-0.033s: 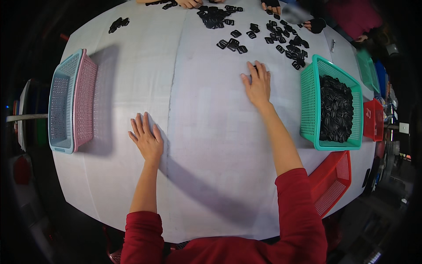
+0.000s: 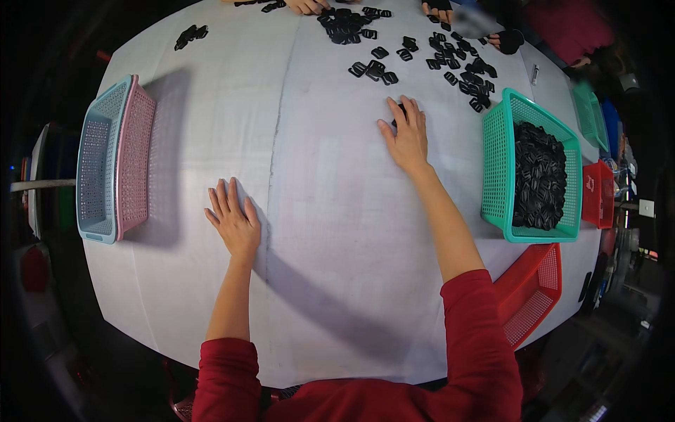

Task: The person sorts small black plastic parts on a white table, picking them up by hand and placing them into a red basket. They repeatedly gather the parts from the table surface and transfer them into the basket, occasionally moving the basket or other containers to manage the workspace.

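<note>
My left hand point(image 2: 237, 223) lies flat on the white table point(image 2: 323, 281), fingers spread, with nothing in it. Further forward and to the right, my right hand point(image 2: 408, 137) has its thumb and fingers around a small black plastic buckle point(image 2: 399, 115), mostly covered by the fingers. Just beyond that hand lies a small group of similar black buckles point(image 2: 375, 70). A larger scatter of buckles point(image 2: 457, 67) spreads to the far right, and a heap of them point(image 2: 344, 27) sits at the far side.
At the right stands a green basket point(image 2: 498, 169) full of black buckles, with a red basket point(image 2: 517, 299) below it. Nested blue and pink baskets point(image 2: 137, 162) stand at the left. Other people's hands point(image 2: 306, 5), some in black gloves point(image 2: 508, 41), work along the far edge.
My right hand has shifted slightly to the left, and the buckle under its fingers has moved along with it. The left hand stays in place.
</note>
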{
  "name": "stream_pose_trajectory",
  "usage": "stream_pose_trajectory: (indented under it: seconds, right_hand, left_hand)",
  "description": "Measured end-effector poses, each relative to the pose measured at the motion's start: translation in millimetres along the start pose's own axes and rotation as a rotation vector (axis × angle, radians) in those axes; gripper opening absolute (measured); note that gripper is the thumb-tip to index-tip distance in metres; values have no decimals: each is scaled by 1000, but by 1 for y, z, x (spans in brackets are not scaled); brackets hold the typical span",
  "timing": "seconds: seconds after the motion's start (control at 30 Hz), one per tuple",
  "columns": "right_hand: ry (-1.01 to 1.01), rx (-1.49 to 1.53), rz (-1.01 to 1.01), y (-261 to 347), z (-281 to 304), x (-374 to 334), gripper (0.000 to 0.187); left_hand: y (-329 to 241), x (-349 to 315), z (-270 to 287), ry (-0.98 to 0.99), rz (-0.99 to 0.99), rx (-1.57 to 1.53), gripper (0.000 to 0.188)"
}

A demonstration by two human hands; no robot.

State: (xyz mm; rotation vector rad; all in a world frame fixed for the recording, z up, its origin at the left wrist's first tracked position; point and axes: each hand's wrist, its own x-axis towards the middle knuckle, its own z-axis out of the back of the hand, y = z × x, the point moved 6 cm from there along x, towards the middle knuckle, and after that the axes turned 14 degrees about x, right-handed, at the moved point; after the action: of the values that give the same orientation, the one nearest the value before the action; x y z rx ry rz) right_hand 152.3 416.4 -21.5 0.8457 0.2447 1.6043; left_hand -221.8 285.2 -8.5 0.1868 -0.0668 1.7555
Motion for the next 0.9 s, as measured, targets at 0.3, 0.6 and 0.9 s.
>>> stream_pose_trajectory:
  seconds: [0.3, 0.6, 0.9]
  right_hand:
    - [-89, -86, -206, -66, -22, 126, 70]
    - [299, 245, 296, 60, -38, 26, 28]
    - [-17, 462, -336, 47, 64, -113, 19]
  left_hand:
    - [-13, 0, -5, 32, -7, -45, 51]
    - [-7, 0, -7, 8, -2, -39, 51]
    - [-5, -1, -15, -31, -6, 3, 49]
